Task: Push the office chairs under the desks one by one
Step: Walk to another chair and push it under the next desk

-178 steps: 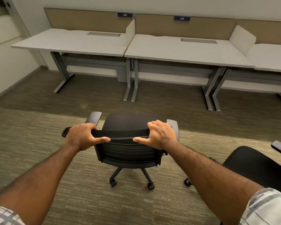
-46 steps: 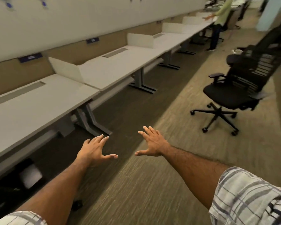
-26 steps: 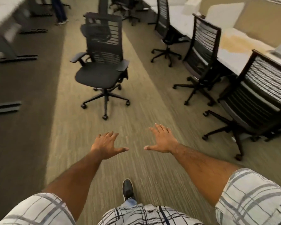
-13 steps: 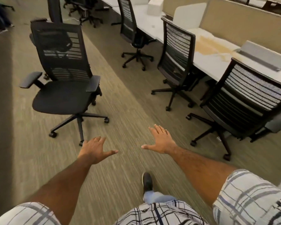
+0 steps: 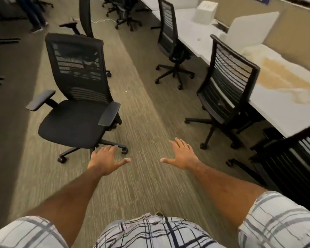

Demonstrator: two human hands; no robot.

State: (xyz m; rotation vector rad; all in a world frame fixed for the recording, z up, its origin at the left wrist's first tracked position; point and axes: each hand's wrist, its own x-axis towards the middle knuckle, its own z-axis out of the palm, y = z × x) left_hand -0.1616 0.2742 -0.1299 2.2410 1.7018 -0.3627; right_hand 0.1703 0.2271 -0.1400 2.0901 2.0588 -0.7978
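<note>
- Grey-brown carpet (image 5: 143,104) covered the aisle, a lighter strip down the middle and darker bands at either side.
- White desk (image 5: 276,111) ran in a row along the right edge, with upright dividers between places and a tan patch on one top.
- Black mesh-backed office chair (image 5: 75,111) with armrests stood loose in the aisle at left, well apart from the desk, seat facing the camera.
- Three more black chairs stood beside the desk, backs to the aisle: nearest chair (image 5: 293,167) cut off by the frame, middle chair (image 5: 227,81), far chair (image 5: 168,31).
- Left hand (image 5: 106,158) was held out palm down, fingers straight and spread, holding nothing, near the loose chair's wheeled base.
- Right hand (image 5: 183,156) was held out likewise, empty, over bare carpet.
- White box (image 5: 206,11) sat on the desk's far end.
</note>
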